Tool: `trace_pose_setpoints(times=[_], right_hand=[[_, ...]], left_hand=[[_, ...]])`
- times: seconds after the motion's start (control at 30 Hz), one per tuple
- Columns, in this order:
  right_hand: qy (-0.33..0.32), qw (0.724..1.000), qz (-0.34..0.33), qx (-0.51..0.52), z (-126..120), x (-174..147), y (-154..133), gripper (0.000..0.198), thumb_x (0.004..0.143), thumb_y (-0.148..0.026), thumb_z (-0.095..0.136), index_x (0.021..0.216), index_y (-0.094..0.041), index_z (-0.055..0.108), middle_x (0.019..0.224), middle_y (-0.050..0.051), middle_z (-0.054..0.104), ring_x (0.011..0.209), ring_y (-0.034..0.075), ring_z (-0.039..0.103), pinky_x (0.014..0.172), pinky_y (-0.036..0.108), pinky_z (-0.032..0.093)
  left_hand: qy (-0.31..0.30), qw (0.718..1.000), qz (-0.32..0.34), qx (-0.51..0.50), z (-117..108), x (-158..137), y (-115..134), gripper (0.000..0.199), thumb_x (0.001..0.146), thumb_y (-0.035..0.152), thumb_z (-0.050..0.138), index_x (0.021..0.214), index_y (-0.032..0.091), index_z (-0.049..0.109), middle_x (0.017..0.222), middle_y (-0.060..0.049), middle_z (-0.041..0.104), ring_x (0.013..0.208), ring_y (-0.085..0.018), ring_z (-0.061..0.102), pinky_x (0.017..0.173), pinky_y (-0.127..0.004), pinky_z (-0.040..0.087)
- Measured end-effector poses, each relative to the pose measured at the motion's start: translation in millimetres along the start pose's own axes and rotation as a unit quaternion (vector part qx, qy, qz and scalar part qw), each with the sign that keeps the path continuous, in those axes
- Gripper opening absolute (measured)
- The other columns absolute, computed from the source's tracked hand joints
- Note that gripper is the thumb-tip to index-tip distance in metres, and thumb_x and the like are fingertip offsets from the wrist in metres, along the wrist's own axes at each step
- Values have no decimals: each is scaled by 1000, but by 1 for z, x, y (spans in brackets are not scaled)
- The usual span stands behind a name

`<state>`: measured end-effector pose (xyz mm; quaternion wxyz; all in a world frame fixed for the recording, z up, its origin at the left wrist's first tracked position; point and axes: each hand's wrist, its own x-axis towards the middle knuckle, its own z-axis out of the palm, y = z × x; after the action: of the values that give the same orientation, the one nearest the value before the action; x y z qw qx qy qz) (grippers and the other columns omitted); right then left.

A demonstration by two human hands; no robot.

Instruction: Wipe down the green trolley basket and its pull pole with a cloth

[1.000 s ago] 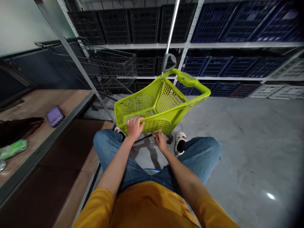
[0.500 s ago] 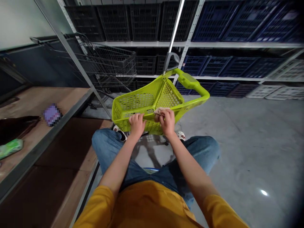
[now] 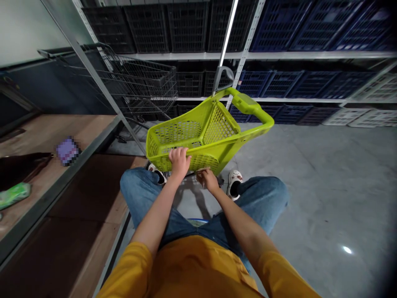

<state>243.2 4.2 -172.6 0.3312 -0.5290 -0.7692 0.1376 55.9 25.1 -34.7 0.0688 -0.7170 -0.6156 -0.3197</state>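
On the green cart, your left fingers clamp the rim — likely for steadiness — right fingers pinching cloth.

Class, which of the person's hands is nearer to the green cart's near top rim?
Left. The left hand rests over the near top rim; the right hand is below it, with a cloth at the lower part of the basket's near side.

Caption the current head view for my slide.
Left hand on the near side of a lime-green perforated plastic cart, right hand holding a beige cloth lower down.
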Motion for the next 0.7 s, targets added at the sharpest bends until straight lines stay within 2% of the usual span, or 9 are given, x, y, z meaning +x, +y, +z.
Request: trace_pose_setpoints(times=[0.1,0.17,0.27,0.37,0.47,0.5,0.57,0.7], right_hand=[[21,1000,-7,9,-10,6,-6,19,87,-15,50,93,-20,68,98,8,62,90,20,54,83,32,46],[72,997,-14,11,-29,17,-15,23,89,-17,47,99,-19,67,99,8,62,93,21,54,85,34,47],[179,983,-32,7,-78,43,-33,23,91,-19,47,105,-20,66,102,8,59,98,22,54,89,37,48],[305,951,-36,17,-134,72,-47,24,91,-19,48,108,-21,64,108,9,55,106,23,53,93,40,47],[358,933,-40,19,-166,89,-51,25,91,-17,47,110,-22,63,110,9,52,111,23,50,99,44,44],[355,934,-46,14,-167,89,-50,24,90,-17,48,109,-22,63,109,9,52,111,24,49,99,45,44],[326,943,-62,-1,-154,83,-43,19,90,-18,51,104,-22,63,105,8,53,106,23,49,96,43,44],[245,968,-52,-11,-94,50,-19,9,91,-20,50,89,-21,59,92,5,52,92,21,49,85,37,45]], left_hand=[[4,1000,0,-7,0,-1,1,32,87,25,65,118,21,61,118,-11,66,118,-29,54,116,-49,26],[3,1000,-2,-9,0,-1,1,30,87,24,64,117,21,61,117,-11,66,117,-29,55,116,-50,26],[-1,1000,-8,-10,1,0,1,29,88,22,61,117,21,62,114,-11,67,116,-29,55,116,-50,26],[0,1000,-10,-10,1,-1,-1,30,88,22,60,117,21,62,115,-12,66,116,-29,55,115,-49,27],[4,1000,-7,-9,1,-2,-1,30,88,24,60,118,21,62,116,-12,66,116,-30,54,114,-49,28],[5,1000,-8,-9,1,-2,0,30,88,24,60,118,21,62,116,-11,66,116,-30,54,114,-49,28],[4,1000,-11,-7,-1,-3,2,30,87,23,60,117,21,63,115,-11,66,116,-31,54,114,-50,28],[-2,1000,-15,-3,-2,-2,6,30,88,24,60,117,20,63,114,-12,66,115,-31,54,113,-50,28]])
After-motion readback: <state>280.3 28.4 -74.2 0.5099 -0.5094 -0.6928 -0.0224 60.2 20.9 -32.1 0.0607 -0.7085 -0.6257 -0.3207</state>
